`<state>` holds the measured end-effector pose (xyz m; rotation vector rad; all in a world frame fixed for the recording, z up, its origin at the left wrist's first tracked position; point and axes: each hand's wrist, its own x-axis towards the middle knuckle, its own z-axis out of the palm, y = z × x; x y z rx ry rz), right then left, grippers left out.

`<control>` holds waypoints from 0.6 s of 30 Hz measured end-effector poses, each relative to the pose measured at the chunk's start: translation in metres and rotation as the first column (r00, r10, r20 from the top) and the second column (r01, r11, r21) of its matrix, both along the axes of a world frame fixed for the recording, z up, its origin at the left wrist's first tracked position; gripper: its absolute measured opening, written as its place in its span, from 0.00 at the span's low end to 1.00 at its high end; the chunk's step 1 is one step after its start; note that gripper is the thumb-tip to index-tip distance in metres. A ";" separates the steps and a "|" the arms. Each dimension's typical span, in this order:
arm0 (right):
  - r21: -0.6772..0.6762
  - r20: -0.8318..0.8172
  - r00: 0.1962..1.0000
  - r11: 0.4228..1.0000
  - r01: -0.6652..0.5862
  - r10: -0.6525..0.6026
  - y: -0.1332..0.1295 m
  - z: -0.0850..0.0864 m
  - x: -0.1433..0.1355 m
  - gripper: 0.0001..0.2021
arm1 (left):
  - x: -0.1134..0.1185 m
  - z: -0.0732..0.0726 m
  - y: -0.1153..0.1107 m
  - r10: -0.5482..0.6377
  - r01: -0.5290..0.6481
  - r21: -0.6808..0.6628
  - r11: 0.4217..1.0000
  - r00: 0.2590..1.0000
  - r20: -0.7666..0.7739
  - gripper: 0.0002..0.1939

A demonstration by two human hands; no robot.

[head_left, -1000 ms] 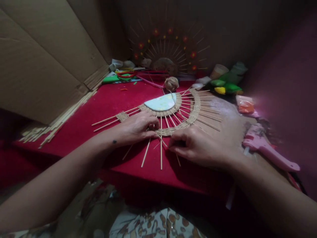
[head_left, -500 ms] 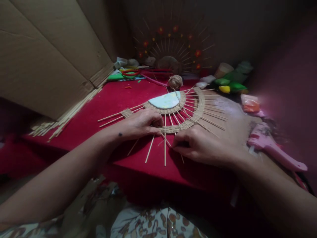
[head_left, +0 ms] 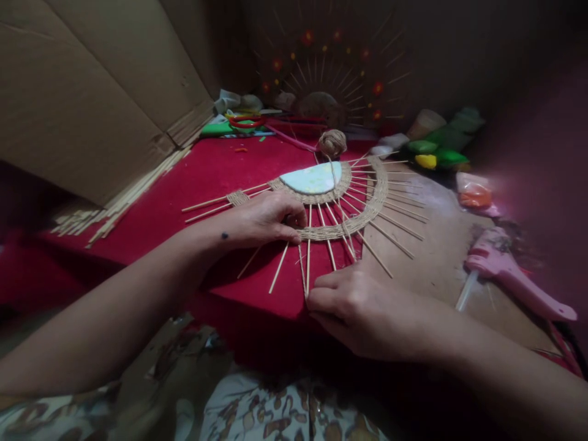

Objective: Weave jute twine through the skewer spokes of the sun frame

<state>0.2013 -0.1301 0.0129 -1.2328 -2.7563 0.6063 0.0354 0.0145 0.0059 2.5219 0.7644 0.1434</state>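
Observation:
A half-round weaving has wooden sticks (head_left: 377,250) fanning out from a pale blue half-disc (head_left: 312,179) edged with twine. Across the sticks runs a curved woven twine band (head_left: 337,231). My left hand (head_left: 278,215) pinches the near left end of this band, its fingertips partly hiding it. My right hand (head_left: 356,309) is closed on a strand of twine (head_left: 302,268), drawn taut toward me from the left fingertips. A twine ball (head_left: 332,143) lies behind the half-disc, with a strand running over the work. A short woven patch (head_left: 237,198) crosses two sticks at left.
Loose sticks (head_left: 133,205) lie beside a cardboard box (head_left: 101,104) at left. A pink glue gun (head_left: 517,272) rests on a brown board (head_left: 427,275) at right. Scissors (head_left: 245,122), clay packets (head_left: 452,158) and a flowered stick fan (head_left: 321,73) stand behind.
My right hand has moved down toward me and away from the band, pulling the twine strand longer and straighter. My left hand keeps its pinch on the band. The view has shifted slightly.

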 end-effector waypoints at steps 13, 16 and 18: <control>0.442 0.134 0.985 0.883 -0.160 0.112 -0.030 -0.015 -0.006 0.09 | -0.001 0.001 -0.002 -0.051 0.046 0.051 0.998 0.993 0.102 0.13; 0.509 0.127 0.988 0.849 -0.142 0.088 -0.034 -0.017 -0.005 0.08 | -0.002 -0.003 -0.001 -0.095 0.083 0.085 0.993 0.984 0.147 0.13; 0.543 0.133 0.989 0.830 -0.128 0.065 -0.034 -0.017 -0.003 0.10 | -0.002 -0.004 0.000 -0.119 0.108 0.082 0.991 0.982 0.146 0.12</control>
